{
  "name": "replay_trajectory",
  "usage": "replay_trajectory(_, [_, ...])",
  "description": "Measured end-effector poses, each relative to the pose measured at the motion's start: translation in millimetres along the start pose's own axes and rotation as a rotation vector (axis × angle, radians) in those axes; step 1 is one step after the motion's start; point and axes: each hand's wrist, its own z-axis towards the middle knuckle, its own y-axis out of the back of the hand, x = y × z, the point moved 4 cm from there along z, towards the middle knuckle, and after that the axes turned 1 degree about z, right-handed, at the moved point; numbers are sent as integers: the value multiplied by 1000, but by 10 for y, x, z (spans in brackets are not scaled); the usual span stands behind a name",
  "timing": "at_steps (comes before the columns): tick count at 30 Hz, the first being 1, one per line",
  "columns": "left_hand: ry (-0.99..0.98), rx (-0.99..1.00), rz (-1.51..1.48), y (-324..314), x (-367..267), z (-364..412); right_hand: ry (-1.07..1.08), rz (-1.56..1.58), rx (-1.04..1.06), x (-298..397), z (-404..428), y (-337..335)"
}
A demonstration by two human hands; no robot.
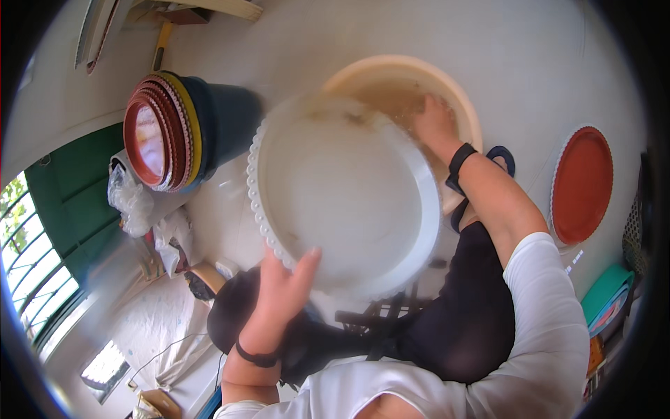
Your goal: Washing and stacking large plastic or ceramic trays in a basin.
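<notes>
A large round white tray (pixel 345 194) with a scalloped, beaded rim is tilted in front of me, with brownish smudges near its far edge. My left hand (pixel 288 280) grips its near left rim, thumb on the inner face. Behind the tray stands a peach plastic basin (pixel 403 63) of brownish water. My right hand (pixel 435 118) is down in the basin at the water, beyond the tray's right edge; its fingers are partly hidden and blurred, and whether they hold anything is unclear.
Left of the basin, red scalloped trays (pixel 149 133) and a yellow-rimmed one lie on a blue bucket (pixel 230 115). A red tray (pixel 582 185) lies on the floor at right, near a green basin (pixel 602 296). Plastic bags (pixel 128 201) are at left.
</notes>
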Motion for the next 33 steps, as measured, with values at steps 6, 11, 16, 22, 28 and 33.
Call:
replay_trajectory(6, [-36, -34, -42, -9, 56, -35, -1122, 1253, 1174, 667, -163, -155])
replay_trajectory(11, [306, 97, -18, -22, -106, 8, -1010, 1897, 1204, 1873, -39, 27])
replay_trajectory(16, [12, -18, -44, -54, -33, 19, -728, 1965, 1884, 2167, -477, 689])
replay_trajectory(22, [73, -73, -144, -20, 214, 68, -19, 870, 2480, 1133, -1095, 606])
replay_trajectory(28, [16, -138, -231, -1, -4, 88, 197, 96, 1338, 232, -286, -236])
replay_trajectory(33, [-25, -149, -198, -10, -130, 3, -149, 215, 577, -107, 47, -230])
